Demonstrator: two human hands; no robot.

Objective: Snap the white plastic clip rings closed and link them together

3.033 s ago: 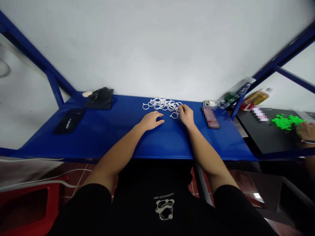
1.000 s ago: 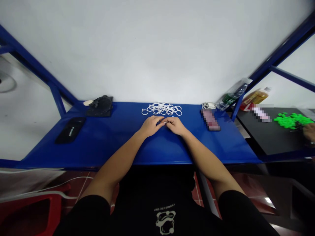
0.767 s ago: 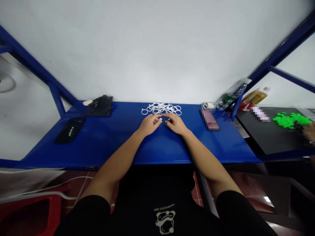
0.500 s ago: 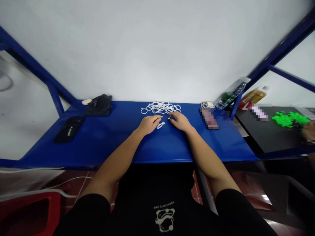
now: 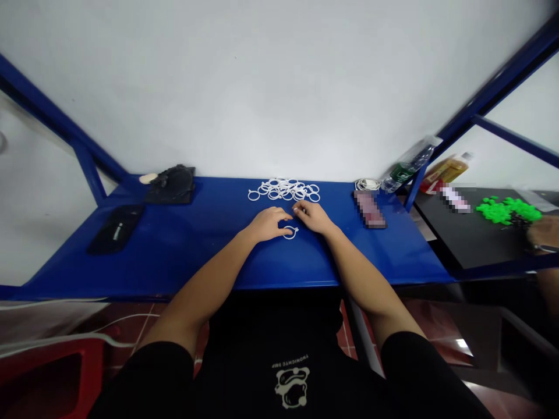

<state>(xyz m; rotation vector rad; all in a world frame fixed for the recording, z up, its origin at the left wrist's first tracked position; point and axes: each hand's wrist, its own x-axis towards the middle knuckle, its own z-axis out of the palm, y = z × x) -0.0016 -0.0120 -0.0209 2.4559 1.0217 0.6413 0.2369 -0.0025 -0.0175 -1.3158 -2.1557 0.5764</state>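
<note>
A white plastic ring with a small eyelet (image 5: 294,236) lies on the blue table (image 5: 209,256) in front of me. My left hand (image 5: 269,224) is beside it, thumb at the ring's left edge, with thumb and index finger apart. Close to its fingertips, my right hand (image 5: 315,217) has its thumb and index finger brought together. A tiny white bit shows at those fingertips, too small to name. Just beyond both hands, near the wall, lies a loose pile of similar white rings (image 5: 286,189).
To the left are a black pouch (image 5: 116,230) and a dark crumpled bag (image 5: 174,183). On the right lie a phone (image 5: 370,209), a coiled white cable (image 5: 367,184) and a leaning bottle (image 5: 410,166). Another person's hand (image 5: 544,233) is by green pieces (image 5: 509,210) on the neighbouring table.
The single ring now lies flatter and slightly nearer to me, by my left thumb. My right hand has shifted left, towards my left hand; the ring seen at its fingers is no longer visible there.
</note>
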